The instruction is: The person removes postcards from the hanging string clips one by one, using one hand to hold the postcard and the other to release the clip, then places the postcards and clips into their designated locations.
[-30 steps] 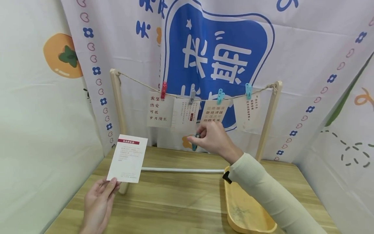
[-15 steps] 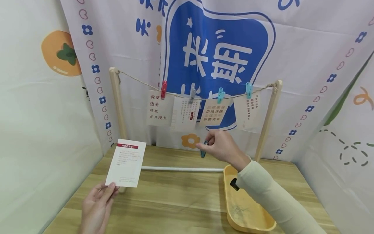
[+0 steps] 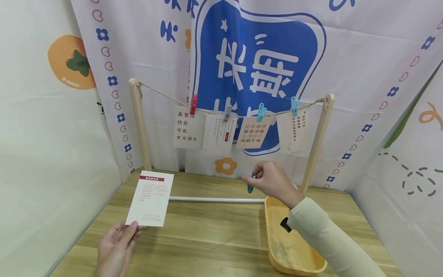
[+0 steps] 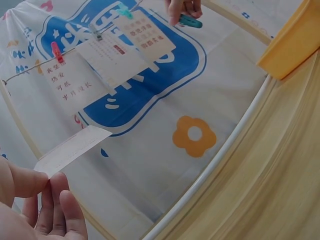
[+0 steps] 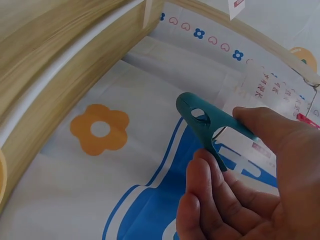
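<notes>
Thumb and fingers of my right hand (image 3: 273, 182) pinch a teal clip (image 5: 216, 118); the tray (image 3: 294, 242) sits below that wrist. My left hand (image 3: 115, 244) pinches a card (image 3: 149, 200) by its lower edge, its face above my fingertips.

White card (image 3: 150, 204), red-banded at top, finely printed, barely legible, in left hand (image 3: 115, 246), teal clip (image 3: 250, 187), pinched in right hand (image 3: 273, 179)

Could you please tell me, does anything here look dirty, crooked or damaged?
The yellow tray has greyish marks on its floor; dirt or wear, I cannot tell. The rightmost hanging card slants with the string. The held card and teal clip look undamaged.
</notes>
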Available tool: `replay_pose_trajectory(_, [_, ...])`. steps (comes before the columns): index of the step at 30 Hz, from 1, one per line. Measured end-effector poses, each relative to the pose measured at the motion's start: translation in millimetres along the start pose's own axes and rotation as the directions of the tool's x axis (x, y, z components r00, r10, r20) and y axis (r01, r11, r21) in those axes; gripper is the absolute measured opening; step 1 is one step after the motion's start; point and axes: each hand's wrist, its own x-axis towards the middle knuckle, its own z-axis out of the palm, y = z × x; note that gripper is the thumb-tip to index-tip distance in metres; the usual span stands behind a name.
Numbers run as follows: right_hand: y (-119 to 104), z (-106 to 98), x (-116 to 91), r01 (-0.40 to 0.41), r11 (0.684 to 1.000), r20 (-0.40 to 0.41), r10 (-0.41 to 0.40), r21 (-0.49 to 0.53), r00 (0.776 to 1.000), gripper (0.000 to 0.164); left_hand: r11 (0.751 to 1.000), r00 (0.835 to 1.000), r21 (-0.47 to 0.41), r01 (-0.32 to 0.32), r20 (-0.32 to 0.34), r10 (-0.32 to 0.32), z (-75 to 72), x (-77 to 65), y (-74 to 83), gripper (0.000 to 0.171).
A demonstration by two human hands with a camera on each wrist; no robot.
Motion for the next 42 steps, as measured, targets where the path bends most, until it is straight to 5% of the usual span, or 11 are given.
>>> replay_pose_trajectory(11, [29, 1, -7, -0.105, 0.993, 0.024, 0.106, -0.049, 0.994, 0.035, 0.993, 0.998, 0.108, 0.058, -0.015, -0.056, -7.9, 0.8, -9.5, 0.021])
replay_pose_trajectory(20, [57, 6, -15, -0.112, 0.987, 0.081, 0.122, -0.113, 0.989, 0.044, 0.987, 0.997, 0.139, 0.075, -0.041, -0.069, -9.3, -2.2, -18.4, 0.021])
replay_pose_trajectory(27, [75, 11, -22, -0.201, 0.971, 0.118, 0.217, -0.133, 0.969, 0.051, 0.953, 0.99, 0.27, 0.137, -0.053, -0.127, -11.9, 0.6, -21.5, 0.029])
replay_pose_trajectory(42, [112, 31, -24, -0.249, 0.937, 0.152, 0.291, -0.244, 0.945, 0.042, 0.938, 0.986, 0.304, 0.164, -0.053, -0.155, -19.4, 2.7, -31.9, 0.025])
